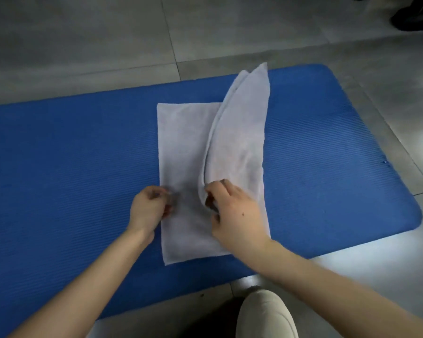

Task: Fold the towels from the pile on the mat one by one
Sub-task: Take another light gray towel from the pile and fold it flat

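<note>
The pale grey rectangular terry towel (pixel 181 147) lies on the blue ribbed foam mat (pixel 71 154); the right hand (pixel 232 211) grips its doubled flap, which rises beyond the knuckles; the left hand (pixel 148 207), just beside, curls at the near-left edge; whether it pinches, I cannot tell.

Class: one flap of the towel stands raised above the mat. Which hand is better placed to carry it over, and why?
Right. The right hand grips the raised flap at its near end; the left hand, curled, sits at the towel's flat left edge on the mat, likelier to steady it.
</note>
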Available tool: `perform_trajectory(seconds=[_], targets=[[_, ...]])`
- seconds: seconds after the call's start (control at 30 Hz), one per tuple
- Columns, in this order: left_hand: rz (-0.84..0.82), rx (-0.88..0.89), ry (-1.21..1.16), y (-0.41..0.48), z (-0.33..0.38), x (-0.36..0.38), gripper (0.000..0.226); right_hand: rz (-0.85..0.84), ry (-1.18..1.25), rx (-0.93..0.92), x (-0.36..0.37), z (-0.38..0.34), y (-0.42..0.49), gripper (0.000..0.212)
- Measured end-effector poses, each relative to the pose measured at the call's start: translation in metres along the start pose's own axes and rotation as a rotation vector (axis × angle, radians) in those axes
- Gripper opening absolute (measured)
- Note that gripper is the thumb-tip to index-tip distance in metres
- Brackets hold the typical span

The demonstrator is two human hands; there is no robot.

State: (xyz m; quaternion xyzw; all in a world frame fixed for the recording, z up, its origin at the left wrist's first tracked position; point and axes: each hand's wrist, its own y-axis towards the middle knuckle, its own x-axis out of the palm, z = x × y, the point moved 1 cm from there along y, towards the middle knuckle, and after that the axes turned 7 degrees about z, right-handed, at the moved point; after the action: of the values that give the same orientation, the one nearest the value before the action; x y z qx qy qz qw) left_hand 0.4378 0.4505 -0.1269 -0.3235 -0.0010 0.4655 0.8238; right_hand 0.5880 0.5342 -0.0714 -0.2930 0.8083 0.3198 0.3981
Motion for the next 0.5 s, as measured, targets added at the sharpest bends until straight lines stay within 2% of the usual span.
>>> perform_trajectory(seconds=[0.1, 0.17, 0.23, 0.33, 0.4, 0.5], targets=[[0.048, -0.106, -0.029, 0.0, -0.006, -0.011, 0.011, -0.309, -0.118, -0.137, 0.041, -0.015, -0.017, 0.043], [0.036, -0.183, -0.038, 0.0, -0.012, -0.019, 0.011, -0.593, -0.204, -0.158, 0.059, -0.016, -0.027, 0.054], [0.014, -0.222, -0.018, -0.001, -0.019, -0.024, 0.012, -0.853, -0.184, -0.138, 0.065, -0.01, -0.034, 0.052], [-0.002, -0.234, -0.006, -0.006, -0.026, -0.024, 0.012, -0.824, -0.082, -0.123, 0.061, -0.003, -0.022, 0.03], [-0.003, -0.233, 0.007, -0.008, -0.031, -0.018, 0.013, -0.75, -0.023, 0.013, 0.061, 0.006, 0.004, 0.026], [0.028, -0.139, 0.052, -0.009, -0.035, -0.005, 0.013, -0.506, -0.052, 0.167, 0.069, 0.021, 0.056, 0.027]])
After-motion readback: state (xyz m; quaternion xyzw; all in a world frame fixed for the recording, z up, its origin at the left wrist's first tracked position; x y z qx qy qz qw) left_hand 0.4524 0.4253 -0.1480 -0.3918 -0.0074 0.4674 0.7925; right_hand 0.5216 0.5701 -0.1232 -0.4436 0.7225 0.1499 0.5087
